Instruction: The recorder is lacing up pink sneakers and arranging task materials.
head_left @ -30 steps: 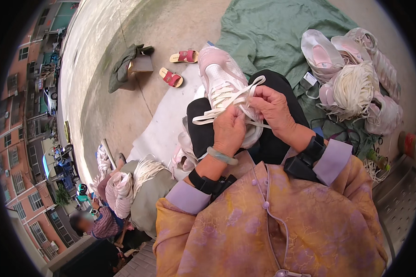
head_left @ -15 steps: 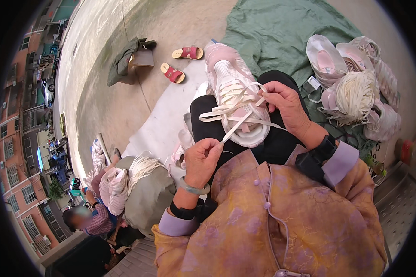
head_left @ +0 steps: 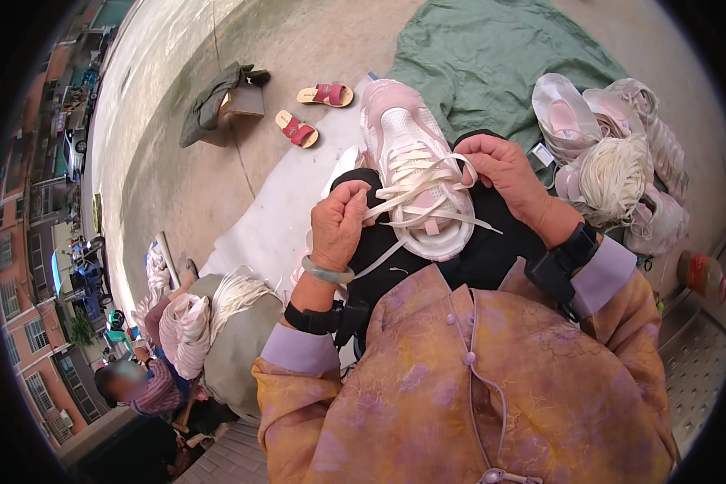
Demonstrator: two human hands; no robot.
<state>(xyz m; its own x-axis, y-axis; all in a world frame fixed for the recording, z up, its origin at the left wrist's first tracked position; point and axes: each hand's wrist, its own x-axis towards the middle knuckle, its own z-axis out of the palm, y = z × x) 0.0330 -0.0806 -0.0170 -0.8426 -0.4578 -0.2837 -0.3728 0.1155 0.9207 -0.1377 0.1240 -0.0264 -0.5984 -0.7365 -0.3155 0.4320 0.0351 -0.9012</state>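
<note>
Resting on the lap, the shoe (head_left: 415, 173) points its toe away from the person, heel at the belly, long axis running front to back. Left hand (head_left: 339, 226) sits just left of it, fingers pinched on a white lace (head_left: 395, 198) end; right hand (head_left: 504, 173) at the shoe's right edge, fingers closed on the other lace end — both equally near. Round about: shoe pile (head_left: 613, 153) w/ lace bundle to the right, green cloth (head_left: 492, 56) beyond, red sandals (head_left: 310, 113) far left. Nothing blocks the laces.
</note>
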